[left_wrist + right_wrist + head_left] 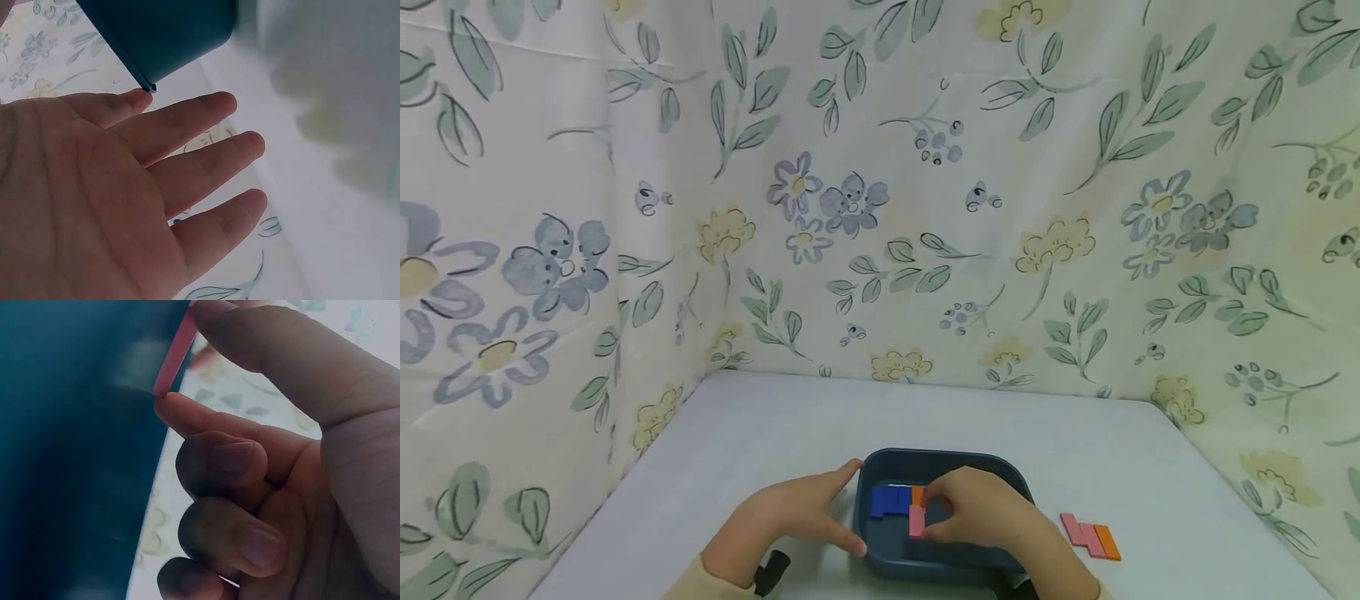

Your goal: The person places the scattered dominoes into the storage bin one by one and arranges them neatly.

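Observation:
A dark blue-teal rectangular bin (934, 572) stands on the white table. Inside it, my right hand (981, 507) pinches a flat pink tile (917, 522) between thumb and fingertip. The right wrist view shows this pink tile (175, 356) edge-on, the other fingers curled inward. Several blue tiles (890, 501) lie in the bin to the left of the pink one, and an orange tile (917, 494) is just behind it. My left hand (805, 506) is at the bin's left side, thumb and fingers spread. In the left wrist view, a fingertip touches the bin's rim (150, 87).
Right of the bin, pink tiles (1081, 534) and an orange tile (1107, 542) lie side by side on the table (760, 425). Floral cloth (880, 275) hangs behind the table and along both sides.

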The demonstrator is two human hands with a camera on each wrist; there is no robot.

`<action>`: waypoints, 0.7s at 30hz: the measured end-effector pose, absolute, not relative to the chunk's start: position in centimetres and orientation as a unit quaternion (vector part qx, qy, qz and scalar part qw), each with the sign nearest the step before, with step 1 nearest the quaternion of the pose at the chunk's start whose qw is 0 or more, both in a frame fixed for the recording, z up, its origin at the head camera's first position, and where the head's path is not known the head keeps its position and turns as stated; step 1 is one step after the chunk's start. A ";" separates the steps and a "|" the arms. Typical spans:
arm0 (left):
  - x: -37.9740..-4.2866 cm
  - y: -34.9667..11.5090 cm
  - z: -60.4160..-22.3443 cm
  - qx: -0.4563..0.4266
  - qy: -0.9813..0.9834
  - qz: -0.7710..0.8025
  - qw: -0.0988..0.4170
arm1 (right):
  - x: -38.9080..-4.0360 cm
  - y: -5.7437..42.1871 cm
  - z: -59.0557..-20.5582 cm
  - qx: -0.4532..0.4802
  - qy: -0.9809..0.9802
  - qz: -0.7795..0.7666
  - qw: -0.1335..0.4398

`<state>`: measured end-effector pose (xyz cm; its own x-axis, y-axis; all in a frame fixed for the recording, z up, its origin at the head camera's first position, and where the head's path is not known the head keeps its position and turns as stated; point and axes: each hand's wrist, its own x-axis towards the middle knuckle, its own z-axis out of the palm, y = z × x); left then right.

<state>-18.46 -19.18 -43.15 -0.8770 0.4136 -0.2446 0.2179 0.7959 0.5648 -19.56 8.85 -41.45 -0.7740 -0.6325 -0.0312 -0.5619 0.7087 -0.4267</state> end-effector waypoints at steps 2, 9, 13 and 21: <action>-18.4 -19.1 -43.2 0.172 0.932 0.264 0.177 | -19.5 8.3 -41.8 -0.327 0.921 -0.194 0.085; -18.6 -19.2 -43.0 0.168 0.936 0.256 0.176 | -19.8 6.4 -43.1 -0.335 0.930 -0.142 0.060; -18.5 -19.4 -42.9 0.168 0.936 0.255 0.176 | -20.1 5.3 -43.9 -0.332 0.932 -0.134 0.046; -18.3 -19.6 -43.1 0.178 0.933 0.261 0.175 | -20.2 3.8 -45.4 -0.337 0.929 -0.148 0.038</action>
<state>-18.35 -19.64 -43.08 -0.8757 0.4230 -0.2328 0.2410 0.8007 0.5484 -20.16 3.79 -45.40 -0.7700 -0.6373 0.0292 -0.6149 0.7292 -0.3004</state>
